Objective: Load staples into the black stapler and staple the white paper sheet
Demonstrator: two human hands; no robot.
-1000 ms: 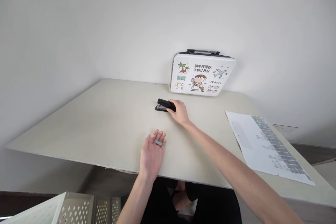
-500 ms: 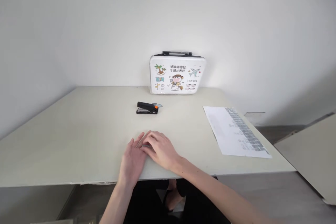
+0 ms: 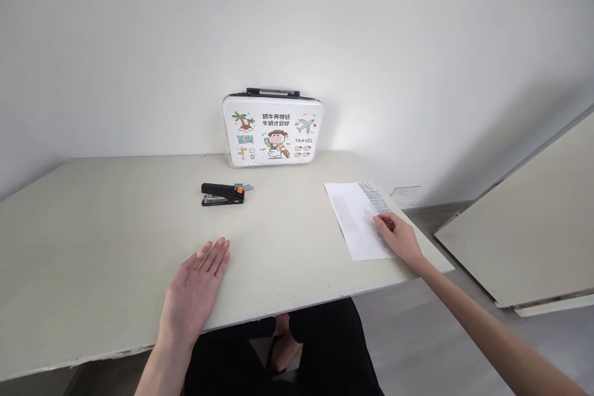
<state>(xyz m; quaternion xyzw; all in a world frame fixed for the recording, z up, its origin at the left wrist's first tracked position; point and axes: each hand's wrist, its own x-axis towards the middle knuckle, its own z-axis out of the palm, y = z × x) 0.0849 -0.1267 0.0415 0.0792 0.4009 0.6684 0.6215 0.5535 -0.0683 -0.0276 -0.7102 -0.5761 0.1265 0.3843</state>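
Observation:
My left hand (image 3: pixel 193 294) lies palm up at the front edge of the table, fingers stretched out, with nothing visible on it. Over the right half of a white sheet of paper (image 3: pixel 347 223) is my right hand (image 3: pixel 396 235), its thumb and fingers pinched together. Whatever they hold, if anything, is hidden, and I cannot tell whether they touch the sheet. A black stapler (image 3: pixel 223 194) with an orange button rests beyond my left hand. Grey staple strips (image 3: pixel 247 187) lie right behind it.
A white cartoon-printed case (image 3: pixel 273 133) with a black handle stands against the wall at the back of the table (image 3: pixel 116 229). To the right, beyond the table's edge, a pale panel (image 3: pixel 524 223) sits lower down.
My right hand has left my left palm and moved right, over the paper. My left hand has opened out flat. The view has turned to the right.

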